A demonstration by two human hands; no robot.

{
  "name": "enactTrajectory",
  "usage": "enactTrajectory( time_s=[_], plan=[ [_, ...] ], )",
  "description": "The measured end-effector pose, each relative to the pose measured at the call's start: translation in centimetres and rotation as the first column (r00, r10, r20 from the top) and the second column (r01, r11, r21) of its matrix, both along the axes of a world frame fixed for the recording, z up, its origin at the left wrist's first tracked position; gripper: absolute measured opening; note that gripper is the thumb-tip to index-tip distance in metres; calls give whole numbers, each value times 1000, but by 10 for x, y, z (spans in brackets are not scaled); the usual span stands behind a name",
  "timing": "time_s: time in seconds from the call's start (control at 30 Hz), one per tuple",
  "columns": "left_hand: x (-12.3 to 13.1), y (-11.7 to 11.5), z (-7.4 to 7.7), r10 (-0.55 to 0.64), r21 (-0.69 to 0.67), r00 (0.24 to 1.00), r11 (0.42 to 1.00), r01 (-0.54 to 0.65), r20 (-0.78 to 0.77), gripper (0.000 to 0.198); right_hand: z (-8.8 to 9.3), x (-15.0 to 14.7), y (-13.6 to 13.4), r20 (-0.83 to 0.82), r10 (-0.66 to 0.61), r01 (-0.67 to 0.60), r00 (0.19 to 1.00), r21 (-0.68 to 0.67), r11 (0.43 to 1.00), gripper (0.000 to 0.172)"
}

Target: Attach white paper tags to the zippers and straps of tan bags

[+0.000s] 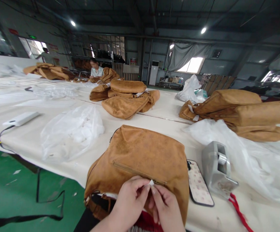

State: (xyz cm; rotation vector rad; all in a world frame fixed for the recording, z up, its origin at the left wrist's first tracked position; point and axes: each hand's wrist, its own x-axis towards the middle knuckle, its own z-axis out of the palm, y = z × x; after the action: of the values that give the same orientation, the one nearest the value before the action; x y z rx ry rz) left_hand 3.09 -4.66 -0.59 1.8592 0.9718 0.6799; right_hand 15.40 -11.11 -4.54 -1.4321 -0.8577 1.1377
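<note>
Grip of L hand (pixel 132 197) & R hand (pixel 167 202) looks pinched on a tiny white scrap (pixel 151 182), nr the zip (pixel 125 168) of the brown bag (pixel 149 145) at the bench (pixel 164 108) edge, so best use light, even pressure w/ both.

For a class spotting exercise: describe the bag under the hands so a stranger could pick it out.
At the near side of the cream table, find the patterned phone. Just left, under the left hand and right hand, is the tan bag. Unlike the piled bags beyond, it sits singly.
</note>
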Motion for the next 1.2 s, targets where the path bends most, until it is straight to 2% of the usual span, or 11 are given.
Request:
enactTrajectory(
  time_s=[0.2, 0.3, 0.37, 0.57, 0.77, 0.83, 0.9, 0.97, 1.03, 1.07, 1.2],
  plan=[
    [-1, -2, 5, 26, 90, 1000, 996, -25, -13, 26, 4, -9, 5, -168, -101, 113, 981, 61, 992, 52],
    [-3, -5, 2, 48, 266, 997, 963, -32, -53, 24, 5, -13, 4, -222, -122, 144, 967, 86, 986, 51],
    [-4, -6, -5, 68, 470, 994, 882, -20, -86, 26, 6, -15, 5, -239, -132, 157, 962, 89, 984, 51],
    [-13, -4, -29, 93, 879, 968, 447, 168, -233, 44, -1, -7, 11, -268, -115, 128, 957, 28, 991, 56],
    [-23, 1, -41, 123, 922, 954, 316, 224, -275, 49, -6, -1, 10, -223, -77, 75, 972, -21, 997, 59],
    [-23, 0, -39, 98, 912, 956, 341, 228, -276, 48, -4, -1, 8, -181, -80, 78, 980, -19, 997, 59],
    [-20, -2, -31, 49, 872, 967, 445, 203, -250, 44, -2, -2, 6, -146, -85, 82, 986, -24, 996, 61],
    [-15, -4, -22, -7, 732, 986, 669, 128, -166, 38, -1, -3, 5, -106, -97, 95, 990, -21, 995, 62],
    [-8, -6, -12, -49, 424, 996, 903, 74, -70, 32, -1, -4, 4, -28, -121, 121, 992, -7, 993, 60],
    [-5, -6, -8, -59, 259, 998, 964, 66, -35, 30, -1, -5, 4, 39, -126, 126, 991, 3, 992, 58],
    [6, -1, -5, -78, -29, 997, 996, 79, 28, 21, 6, -1, -1, 499, -129, 67, 857, 140, 988, 48]
  ],
)
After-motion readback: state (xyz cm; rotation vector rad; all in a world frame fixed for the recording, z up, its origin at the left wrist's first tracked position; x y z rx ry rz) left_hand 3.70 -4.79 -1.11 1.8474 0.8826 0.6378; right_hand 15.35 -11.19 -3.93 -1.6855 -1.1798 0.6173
